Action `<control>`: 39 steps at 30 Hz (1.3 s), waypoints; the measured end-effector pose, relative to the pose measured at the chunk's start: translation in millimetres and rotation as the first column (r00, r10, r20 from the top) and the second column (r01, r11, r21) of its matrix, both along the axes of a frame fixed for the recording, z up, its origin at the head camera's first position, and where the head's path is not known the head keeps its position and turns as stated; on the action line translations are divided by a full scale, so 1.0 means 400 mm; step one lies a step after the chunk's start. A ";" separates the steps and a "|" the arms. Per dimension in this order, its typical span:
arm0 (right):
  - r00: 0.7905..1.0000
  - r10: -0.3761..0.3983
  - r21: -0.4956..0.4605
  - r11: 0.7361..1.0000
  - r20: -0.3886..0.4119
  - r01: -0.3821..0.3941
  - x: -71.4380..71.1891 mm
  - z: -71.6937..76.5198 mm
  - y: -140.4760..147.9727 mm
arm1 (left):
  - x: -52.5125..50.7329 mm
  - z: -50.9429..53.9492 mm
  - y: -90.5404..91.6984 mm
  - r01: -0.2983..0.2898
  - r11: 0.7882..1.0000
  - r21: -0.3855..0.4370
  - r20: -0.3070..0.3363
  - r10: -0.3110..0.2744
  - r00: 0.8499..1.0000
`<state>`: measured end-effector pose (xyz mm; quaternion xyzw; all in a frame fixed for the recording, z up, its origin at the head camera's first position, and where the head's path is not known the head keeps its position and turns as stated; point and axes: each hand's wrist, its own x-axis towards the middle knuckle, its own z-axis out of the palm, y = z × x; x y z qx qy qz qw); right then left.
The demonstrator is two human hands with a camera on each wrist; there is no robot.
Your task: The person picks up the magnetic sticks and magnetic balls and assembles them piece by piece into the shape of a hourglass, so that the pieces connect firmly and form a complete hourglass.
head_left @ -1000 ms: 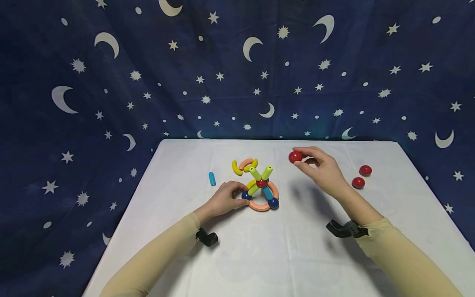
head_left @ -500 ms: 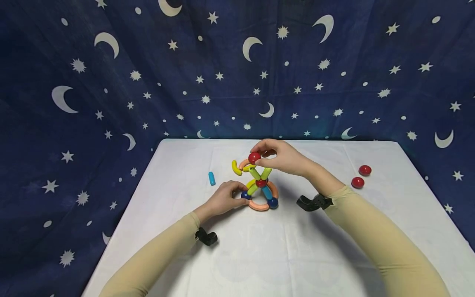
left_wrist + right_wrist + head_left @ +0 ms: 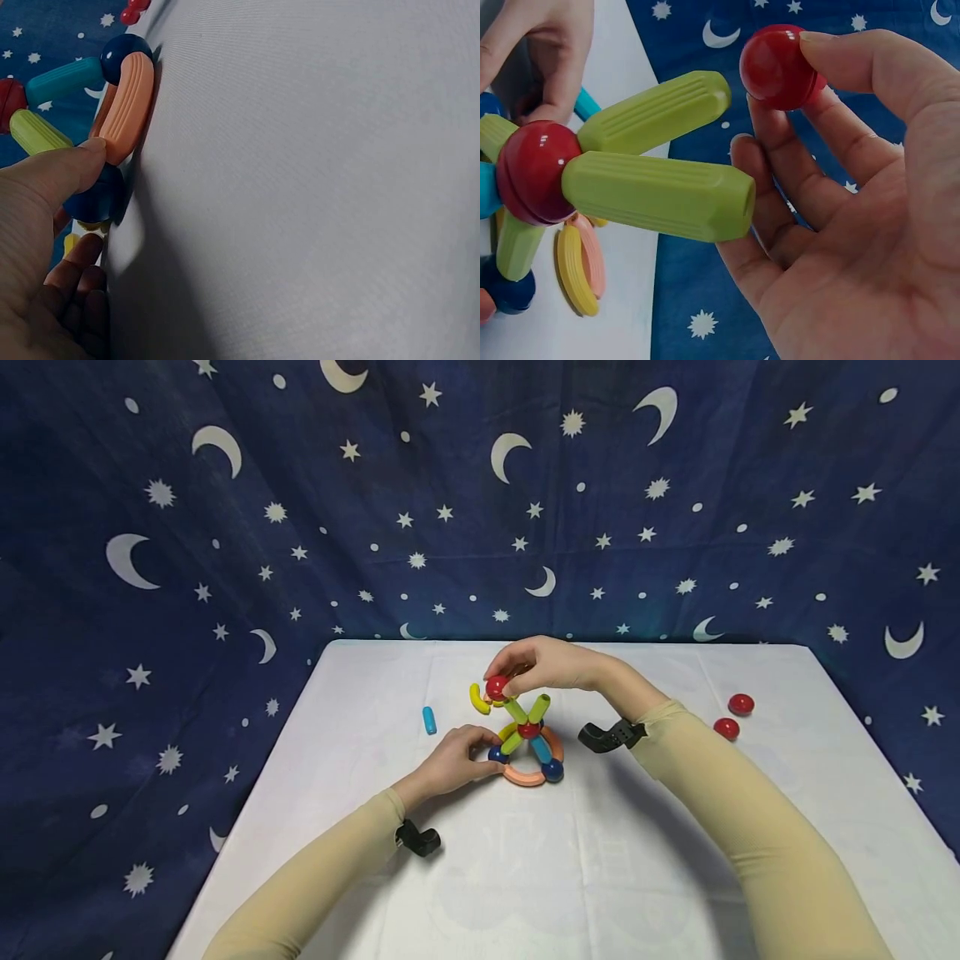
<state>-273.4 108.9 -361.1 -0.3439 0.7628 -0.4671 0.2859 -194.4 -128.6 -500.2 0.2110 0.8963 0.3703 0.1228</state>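
Observation:
My right hand pinches a red ball between thumb and fingers. It hangs at the tip of one of two lime green rods; whether they touch I cannot tell. Both rods slant up from another red ball, the centre of a construction of magnetic-looking sticks and balls. Below, green and blue rods lead down to dark blue balls on a ring of curved peach and yellow pieces. My left hand grips the near-left dark blue ball, its thumb also against a curved peach piece.
Two red balls lie at the right of the white table. A short blue rod lies left of the construction. Behind it are loose curved yellow and peach pieces, partly hidden by my right hand. A star-patterned cloth hangs beyond the table.
My right hand has carried the red ball leftward from the right of the construction to the tip of the left upper green rod. The left hand has stayed put.

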 end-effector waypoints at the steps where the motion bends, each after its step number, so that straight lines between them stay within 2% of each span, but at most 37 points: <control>1: 1.000 0.005 0.003 1.000 0.001 -0.005 -0.001 0.001 -0.001 | 0.000 0.000 0.000 -0.001 1.000 0.002 0.002 0.001 1.000; 9: 0.999 0.046 0.059 0.997 0.000 -0.046 -0.003 0.005 0.003 | -0.002 0.005 0.000 0.002 1.000 0.006 0.009 -0.002 1.000; 29: 0.999 0.032 0.008 0.999 0.009 -0.032 -0.003 -0.004 0.014 | -0.009 -0.003 -0.005 0.003 1.000 0.021 0.014 -0.003 1.000; 34: 1.000 -0.019 -0.004 1.000 0.017 0.019 0.000 -0.005 0.025 | -0.007 -0.004 -0.004 0.000 1.000 0.017 0.017 0.000 1.000; 37: 0.995 -0.098 -0.030 0.995 -0.002 0.098 0.004 -0.008 0.053 | -0.004 -0.005 -0.003 -0.004 1.000 0.010 0.020 0.003 1.000; 39: 0.984 -0.174 -0.044 0.984 -0.029 0.173 0.008 -0.009 0.083 | -0.001 -0.004 -0.003 -0.009 1.000 0.003 0.022 0.009 1.000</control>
